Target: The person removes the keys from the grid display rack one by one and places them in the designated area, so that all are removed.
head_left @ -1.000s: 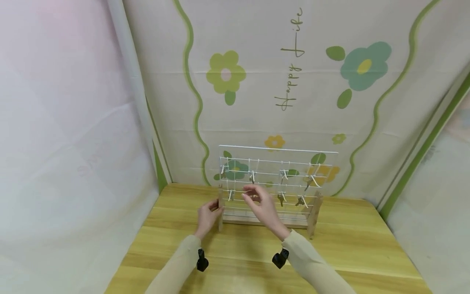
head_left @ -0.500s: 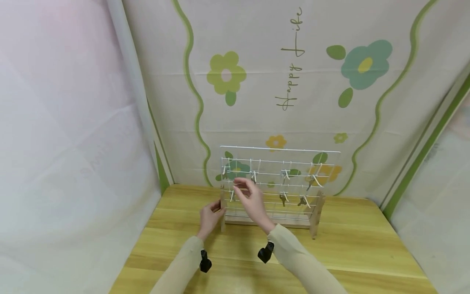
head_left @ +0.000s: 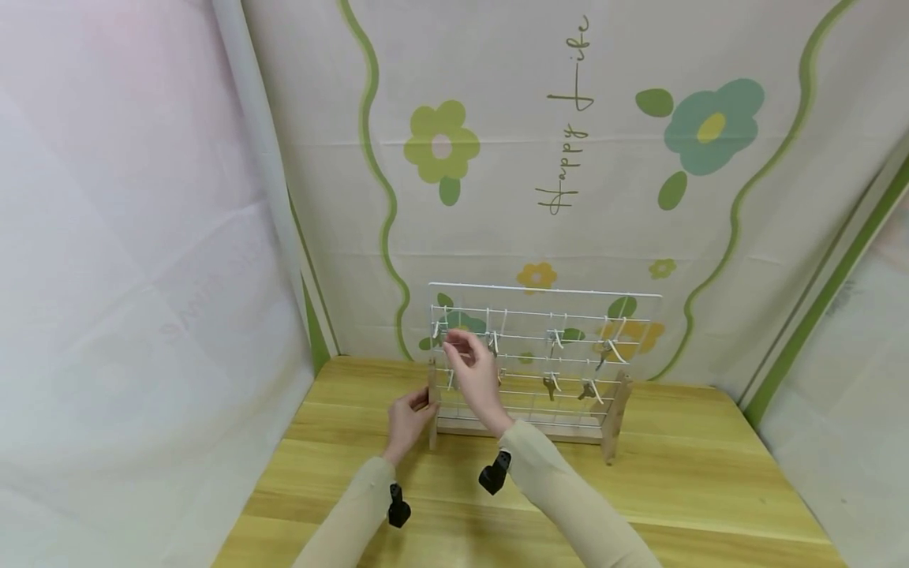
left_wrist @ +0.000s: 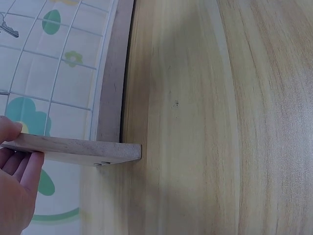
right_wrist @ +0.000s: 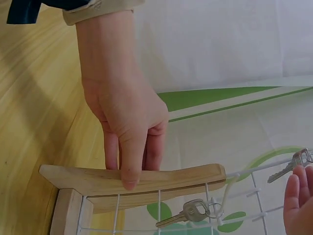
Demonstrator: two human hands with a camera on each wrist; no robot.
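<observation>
pinching end post (right_wrist: 171, 180) of wire rack (head_left: 540, 432), standing on counter (head_left: 696, 489), with left hand (head_left: 408, 422). holding right hand (head_left: 476, 380) near upper-left key (right_wrist: 299, 157), with fingers (right_wrist: 292, 190) loosely curled and parted; can't tell if touching. could knock key down by brushing sideways, or tip rack by snagging wire.

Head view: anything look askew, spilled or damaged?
One oddity: the "Happy Life" lettering on the backdrop runs sideways. No spill or damage shows; the wire rack stands on the table, though the right hand hides part of it.
</observation>
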